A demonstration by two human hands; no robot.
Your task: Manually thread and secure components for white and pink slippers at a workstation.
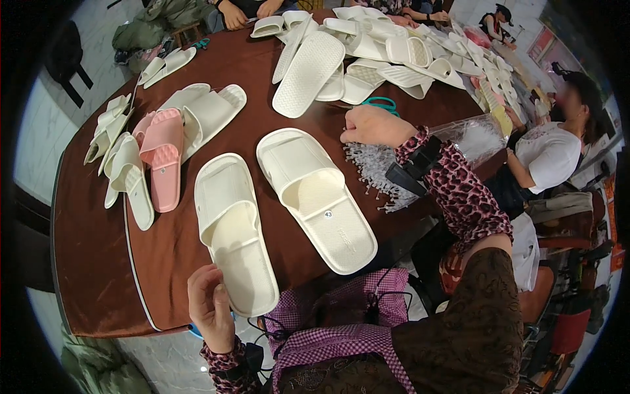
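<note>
White plastic pins (377, 174) lay at two o'clock from cream moulded slippers (318, 197), long axes and toes toward eleven. Left hand (211, 307) was half-curled, right hand (377, 127) nearly closed; any hold unclear.

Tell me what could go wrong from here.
The loose white plastic pieces lie in a heap under the right hand, so a sweep of the hand or sleeve might scatter them. The teal-handled scissors lie just beyond that hand and could get knocked. The left white slipper has its heel by the near edge of the table, beside the left hand; a bump might tip it off.
</note>
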